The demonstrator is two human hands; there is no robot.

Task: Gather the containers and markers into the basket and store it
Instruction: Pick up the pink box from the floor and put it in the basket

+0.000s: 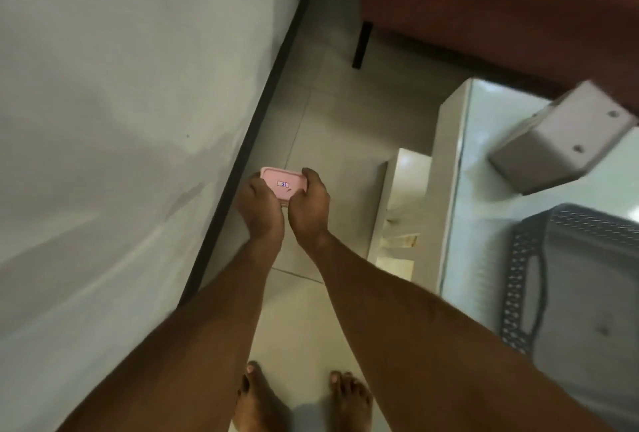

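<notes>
Both hands on one pink container (283,184): left hand (260,208) wraps its left end, right hand (308,205) its right end, so each grip is closed on the container, held out in front of the body over the floor (311,141). Long axis runs side to side between the two hands; lid faces up, small label visible on it. Key relation: the basket (525,293), dark and perforated, sits on the glass-topped bench (484,189), to the right of the container and nearer the person. Right hand is the nearer one to the basket, so my read is the move is a swing right and back toward the body, likely ending one-handed. Basket interior mostly cut off by frame edge, can't tell what's in it. A grey box-like thing (560,141) also lies on the bench, beyond the basket; blurred, can't identify it. Left of the container: a large pale surface with a dark edge. Bare feet on pale tile below. No markers visible
</notes>
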